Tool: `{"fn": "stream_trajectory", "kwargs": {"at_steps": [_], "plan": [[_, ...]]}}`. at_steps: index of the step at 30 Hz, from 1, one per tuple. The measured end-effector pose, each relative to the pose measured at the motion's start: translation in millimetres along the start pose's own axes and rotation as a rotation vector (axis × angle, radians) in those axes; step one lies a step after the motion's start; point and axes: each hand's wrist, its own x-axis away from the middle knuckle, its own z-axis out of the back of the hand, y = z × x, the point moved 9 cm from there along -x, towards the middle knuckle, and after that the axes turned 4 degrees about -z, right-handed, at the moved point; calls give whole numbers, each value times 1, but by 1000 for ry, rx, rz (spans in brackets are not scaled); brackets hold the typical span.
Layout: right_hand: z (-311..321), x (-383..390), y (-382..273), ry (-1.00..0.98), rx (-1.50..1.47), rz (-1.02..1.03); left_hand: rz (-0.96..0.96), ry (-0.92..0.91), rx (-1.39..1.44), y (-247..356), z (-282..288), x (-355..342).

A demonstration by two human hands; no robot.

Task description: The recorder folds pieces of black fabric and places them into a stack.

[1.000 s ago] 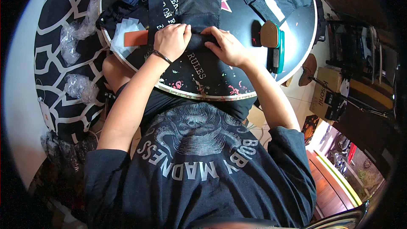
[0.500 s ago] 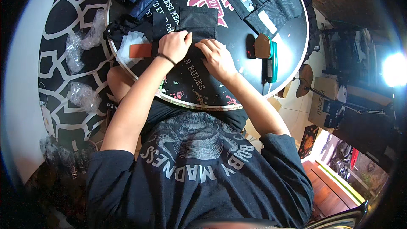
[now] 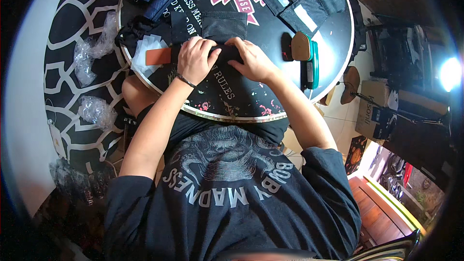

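A black fabric piece (image 3: 224, 26), seemingly a flat wallet or pouch with a stitched panel, lies on the round black table (image 3: 251, 97) in front of me. My left hand (image 3: 194, 62) grips its near edge, fingers curled over and thumb below. On the same edge, my right hand (image 3: 253, 62) pinches with thumb and fingers, a short gap from the left one. Dark folded material shows between the hands; black on black hides its exact outline. Left of my left hand are an orange-brown rectangular piece (image 3: 158, 56) and some translucent white sheets (image 3: 140, 58).
Rolled dark fabric items (image 3: 162, 0) lie at the far left of the table. Textured black pouches (image 3: 316, 9) with a white label are at the far right. Nearer stand a brown-topped pad (image 3: 301, 47) and a green tool (image 3: 315, 67). Clear plastic wrapping (image 3: 96, 111) lies on the patterned floor covering.
Both hands have drawn slightly apart along the near edge of the black fabric piece. My left fingers now curl further over it. The view has shifted a little.
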Motion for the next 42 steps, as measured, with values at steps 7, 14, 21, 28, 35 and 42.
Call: {"fn": "stream_trajectory", "kwargs": {"at_steps": [7,14,21,28,35,42], "plan": [[0,-12,15,-65,-31,-9,-8,-116,-34,3,-5,-17],[1,-12,28,-139,-140,-135,34,-202,103,-10,-22,-29],[23,-7,4,120,141,-96,115,-360,55,-26,-40,-48],[13,13,-32,269,402,154,228,-441,45,-34,-47,-52],[24,-6,-14,198,288,43,53,91,133,-27,4,-34],[29,-34,19,45,81,-83,231,10,110,-57,-16,-29]]}}
